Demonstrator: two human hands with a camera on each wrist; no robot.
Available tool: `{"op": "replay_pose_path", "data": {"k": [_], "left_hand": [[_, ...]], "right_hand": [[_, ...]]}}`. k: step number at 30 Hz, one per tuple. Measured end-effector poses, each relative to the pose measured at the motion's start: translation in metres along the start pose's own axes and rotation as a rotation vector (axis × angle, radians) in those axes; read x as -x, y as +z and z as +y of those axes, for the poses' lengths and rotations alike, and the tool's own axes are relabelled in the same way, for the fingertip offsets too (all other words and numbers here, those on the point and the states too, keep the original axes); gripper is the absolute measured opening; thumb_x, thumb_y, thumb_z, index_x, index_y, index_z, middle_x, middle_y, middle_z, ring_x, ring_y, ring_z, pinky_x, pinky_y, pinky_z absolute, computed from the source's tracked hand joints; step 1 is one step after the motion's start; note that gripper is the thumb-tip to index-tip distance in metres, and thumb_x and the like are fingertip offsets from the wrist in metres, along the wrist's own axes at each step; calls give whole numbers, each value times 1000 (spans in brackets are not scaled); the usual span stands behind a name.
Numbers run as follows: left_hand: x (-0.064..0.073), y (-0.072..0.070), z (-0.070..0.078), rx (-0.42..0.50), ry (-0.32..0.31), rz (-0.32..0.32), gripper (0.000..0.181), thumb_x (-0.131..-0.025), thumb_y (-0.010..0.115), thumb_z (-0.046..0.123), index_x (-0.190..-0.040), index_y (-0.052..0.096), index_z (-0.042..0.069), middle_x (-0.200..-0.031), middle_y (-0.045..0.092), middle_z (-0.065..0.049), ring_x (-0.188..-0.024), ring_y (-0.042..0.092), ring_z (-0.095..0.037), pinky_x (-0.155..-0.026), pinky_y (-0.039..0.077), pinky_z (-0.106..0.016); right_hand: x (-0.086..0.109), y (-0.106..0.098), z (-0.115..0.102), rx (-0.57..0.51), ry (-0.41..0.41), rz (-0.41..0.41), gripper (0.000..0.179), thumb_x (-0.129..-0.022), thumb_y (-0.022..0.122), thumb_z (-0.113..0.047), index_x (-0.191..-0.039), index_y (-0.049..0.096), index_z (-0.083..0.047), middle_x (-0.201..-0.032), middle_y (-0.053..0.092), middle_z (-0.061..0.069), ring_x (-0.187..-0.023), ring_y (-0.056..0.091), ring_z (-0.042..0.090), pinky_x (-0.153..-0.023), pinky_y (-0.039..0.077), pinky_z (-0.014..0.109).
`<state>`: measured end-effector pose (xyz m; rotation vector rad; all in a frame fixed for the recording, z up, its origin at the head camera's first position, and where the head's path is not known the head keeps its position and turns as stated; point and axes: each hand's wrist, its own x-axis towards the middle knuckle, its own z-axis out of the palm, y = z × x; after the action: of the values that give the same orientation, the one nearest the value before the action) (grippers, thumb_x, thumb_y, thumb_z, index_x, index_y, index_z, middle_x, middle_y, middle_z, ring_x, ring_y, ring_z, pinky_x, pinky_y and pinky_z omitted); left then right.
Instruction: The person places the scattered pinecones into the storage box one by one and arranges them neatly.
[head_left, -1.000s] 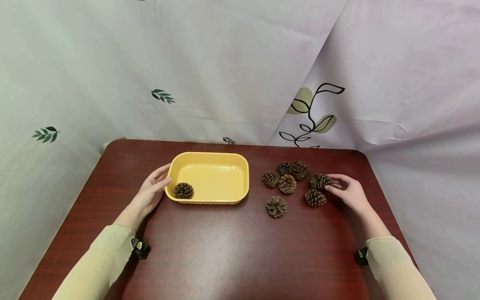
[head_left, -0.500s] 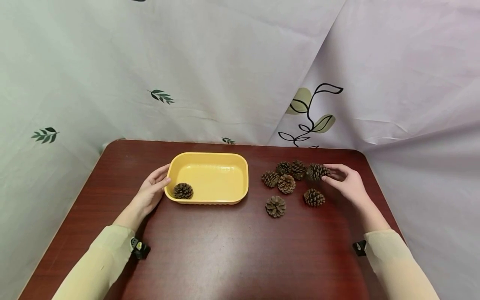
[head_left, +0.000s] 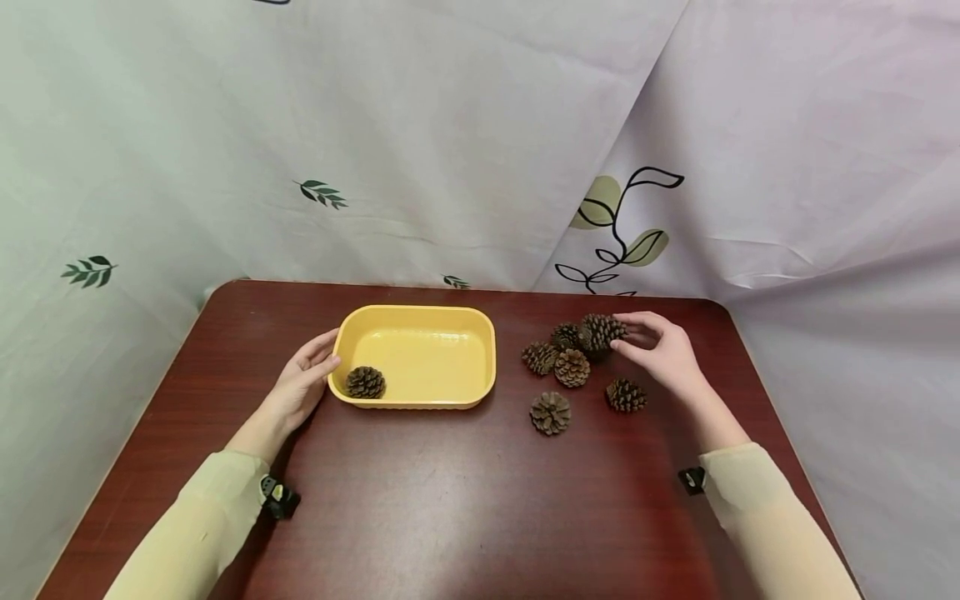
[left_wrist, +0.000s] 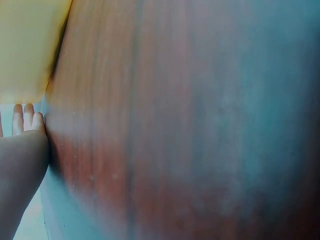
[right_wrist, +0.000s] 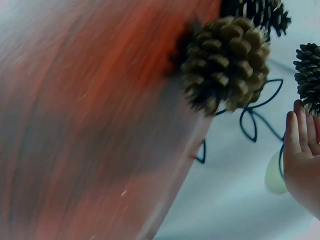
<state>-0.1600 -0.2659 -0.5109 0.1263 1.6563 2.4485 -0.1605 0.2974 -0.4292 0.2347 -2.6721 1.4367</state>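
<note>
My right hand (head_left: 660,348) pinches a brown pine cone (head_left: 602,333) between thumb and fingers at the back right, over the cluster there. In the right wrist view that held pine cone (right_wrist: 310,75) shows at the right edge, just past the fingertips. At the left end of a yellow tray (head_left: 420,405), my left hand (head_left: 302,382) holds the rim, thumb on top and fingers along the outer wall. One pine cone (head_left: 365,382) lies inside the tray's near left corner. The left wrist view shows the fingers (left_wrist: 28,120) against the tray's wall (left_wrist: 25,55).
Several pine cones (head_left: 572,368) lie grouped right of the tray. Two more, a round pine cone (head_left: 551,414) and a longer pine cone (head_left: 626,396), sit nearer the front. Behind the dark red table (head_left: 480,500) hangs a pale curtain (head_left: 420,150) with leaf prints.
My right hand has lifted a pine cone from beside the front right one and carried it left and back, over the cluster. The left hand and tray have stayed put.
</note>
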Motion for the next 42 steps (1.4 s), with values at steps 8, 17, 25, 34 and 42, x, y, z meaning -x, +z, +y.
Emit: {"op": "replay_pose_path", "data": {"k": [8, 17, 25, 34, 42], "left_hand": [[1, -1, -1, -5, -1, 5, 43, -107, 51, -5, -135, 65, 25, -134, 70, 15, -123, 65, 0, -101, 53, -14], [1, 0, -1, -12, -14, 11, 42, -107, 52, -5, -137, 63, 23, -134, 69, 14, -123, 65, 0, -100, 54, -15], [0, 0, -1, -4, -10, 10, 43, -108, 51, -5, -136, 65, 24, -134, 70, 14, -122, 65, 0, -100, 54, -14], [0, 0, 1, -4, -19, 11, 43, -107, 52, -5, -134, 66, 25, -133, 70, 16, -122, 65, 1, -100, 54, -14], [0, 1, 2, -11, -23, 10, 42, -107, 52, -4, -134, 65, 25, -133, 70, 16, -122, 65, 1, -100, 54, -14]], "right_hand": [[-11, 22, -22, -2, -14, -55, 42, -94, 82, -10, -135, 72, -7, -135, 69, 16, -111, 64, -5, -104, 56, 20], [-24, 56, -38, -61, -75, -132, 43, -91, 83, -4, -133, 72, -3, -134, 69, 19, -123, 69, 39, -108, 57, 42], [-30, 89, -53, -108, -145, -195, 43, -89, 84, -2, -130, 73, -1, -130, 71, 19, -121, 70, 37, -109, 57, 44], [-33, 121, -74, -87, -195, -261, 44, -88, 86, -6, -130, 73, 0, -128, 72, 15, -121, 71, 33, -109, 58, 44], [-35, 145, -88, 7, -255, -281, 44, -87, 87, -10, -128, 74, -1, -127, 75, 14, -119, 71, 31, -110, 55, 47]]}}
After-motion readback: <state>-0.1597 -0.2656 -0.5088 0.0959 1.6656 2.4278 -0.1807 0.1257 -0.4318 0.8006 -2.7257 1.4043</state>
